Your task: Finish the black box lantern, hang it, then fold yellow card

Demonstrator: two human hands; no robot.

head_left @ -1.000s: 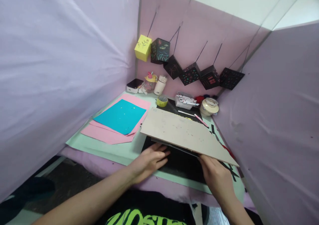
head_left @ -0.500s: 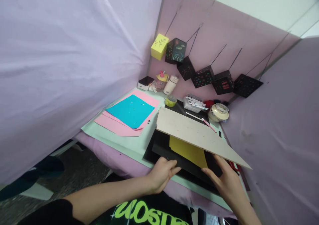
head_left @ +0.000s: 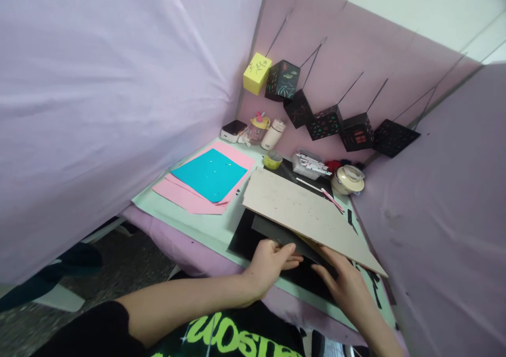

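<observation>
A pale grey board is tilted up over a black paper sheet, its near edge raised. My left hand pinches the near edge of that sheet, thumb on top. Under the board's right part, my right hand has its fingertips at the same sheet's edge, thumb and fingers around it; the tips are partly hidden. Between board and sheet shows a thin strip of yellow paper. Another black sheet lies flat on the table below both hands.
Pink paper with a blue sheet on it lies left. Toward the back stand a tape roll, a box of markers, a white bottle and a lidded pot. Black strips lie right. Decorated boxes hang behind.
The board has come down closer to the black sheet, covering most of the yellow paper. My left hand has moved right and slightly up; my right hand has shifted a little left.
</observation>
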